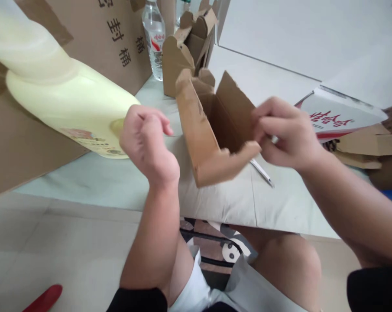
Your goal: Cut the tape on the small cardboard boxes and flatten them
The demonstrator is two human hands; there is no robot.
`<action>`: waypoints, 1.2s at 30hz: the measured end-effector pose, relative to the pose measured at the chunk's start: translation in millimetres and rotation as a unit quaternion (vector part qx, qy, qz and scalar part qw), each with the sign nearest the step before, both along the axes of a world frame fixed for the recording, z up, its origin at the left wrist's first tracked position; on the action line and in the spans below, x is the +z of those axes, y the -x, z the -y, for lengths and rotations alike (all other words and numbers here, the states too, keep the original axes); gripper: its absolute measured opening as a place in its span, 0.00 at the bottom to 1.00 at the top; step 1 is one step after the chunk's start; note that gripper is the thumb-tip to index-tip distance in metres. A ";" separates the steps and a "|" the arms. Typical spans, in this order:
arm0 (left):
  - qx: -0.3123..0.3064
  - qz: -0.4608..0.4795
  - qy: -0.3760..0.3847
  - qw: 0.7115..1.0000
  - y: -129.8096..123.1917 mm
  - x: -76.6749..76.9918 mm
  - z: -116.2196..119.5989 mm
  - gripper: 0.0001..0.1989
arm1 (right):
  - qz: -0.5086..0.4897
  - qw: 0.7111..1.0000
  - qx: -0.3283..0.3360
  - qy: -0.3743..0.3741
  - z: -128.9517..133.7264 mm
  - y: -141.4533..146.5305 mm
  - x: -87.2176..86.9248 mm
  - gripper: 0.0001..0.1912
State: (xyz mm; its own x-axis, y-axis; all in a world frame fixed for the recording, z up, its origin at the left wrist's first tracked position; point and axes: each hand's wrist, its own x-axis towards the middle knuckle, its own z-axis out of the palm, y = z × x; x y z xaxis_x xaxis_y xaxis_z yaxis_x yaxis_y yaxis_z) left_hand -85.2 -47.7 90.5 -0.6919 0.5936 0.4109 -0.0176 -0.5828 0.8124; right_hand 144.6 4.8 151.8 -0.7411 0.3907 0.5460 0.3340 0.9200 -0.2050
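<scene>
An open brown cardboard box (191, 125) with notched flaps is tilted over the cloth-covered table, its inside facing up. My right hand (286, 132) is closed at the box's right side, its fingertips pinching the edge near the front corner. My left hand (147, 143) is curled to the left of the box and apart from it, with nothing visible in its fingers. Just behind that hand stands a large pale yellow bottle (75, 99). Under the box's right front corner, a thin white pen-like tool (262, 173) lies on the table.
Behind the box are another folded cardboard box (176, 65) and a water bottle (155, 43). A big carton (101, 47) stands at left. On the right sit a white-and-red box (341, 112) and flattened cardboard (364, 145). The table cloth (228, 203) ends above my knees.
</scene>
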 end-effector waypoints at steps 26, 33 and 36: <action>-0.240 -0.003 0.036 0.970 -29.9 -43.4 -52.4 0.11 | -0.302 0.924 -0.156 0.177 130.3 -78.2 -126.6 0.45; -0.196 -0.023 -0.007 0.980 -54.4 -51.1 -43.9 0.15 | -0.209 0.963 -0.049 0.162 123.4 -77.4 -130.9 0.31; -0.230 -0.138 0.001 0.963 -50.7 -56.8 -42.7 0.11 | -0.177 0.972 -0.034 0.151 119.9 -73.3 -135.2 0.30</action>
